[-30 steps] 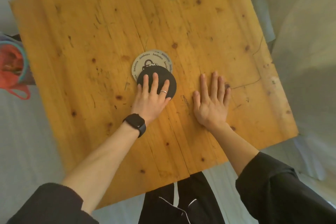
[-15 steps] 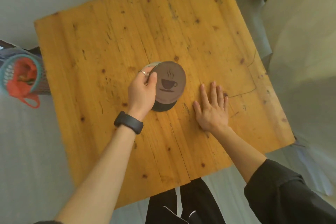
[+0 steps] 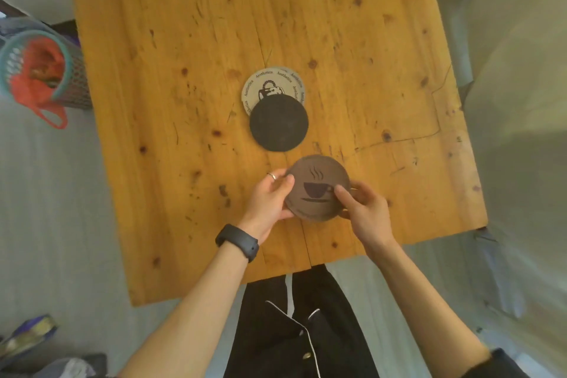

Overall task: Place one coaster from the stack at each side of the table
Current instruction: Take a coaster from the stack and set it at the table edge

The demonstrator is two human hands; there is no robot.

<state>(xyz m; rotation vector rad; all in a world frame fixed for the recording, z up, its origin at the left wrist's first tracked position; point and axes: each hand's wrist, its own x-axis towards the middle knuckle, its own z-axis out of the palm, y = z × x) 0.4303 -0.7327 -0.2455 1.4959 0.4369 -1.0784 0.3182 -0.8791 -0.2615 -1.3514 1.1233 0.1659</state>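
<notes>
A round brown coaster (image 3: 317, 187) with a steaming-cup print is held above the near middle of the wooden table (image 3: 184, 71). My left hand (image 3: 270, 199) pinches its left edge and my right hand (image 3: 363, 207) grips its right edge. Beyond it, a plain black coaster (image 3: 278, 123) lies flat on the table, partly covering a pale printed coaster (image 3: 270, 83) at the table's centre.
A teal mesh basket (image 3: 40, 68) with red netting inside stands on the floor off the table's left edge. A pale wall or furniture (image 3: 515, 71) runs along the right. My dark clothing (image 3: 300, 325) is just below the near edge.
My left hand lifted the brown coaster off the stack and brought it toward me. My right hand left the tabletop and took hold of the coaster's right edge. The black coaster now lies uncovered.
</notes>
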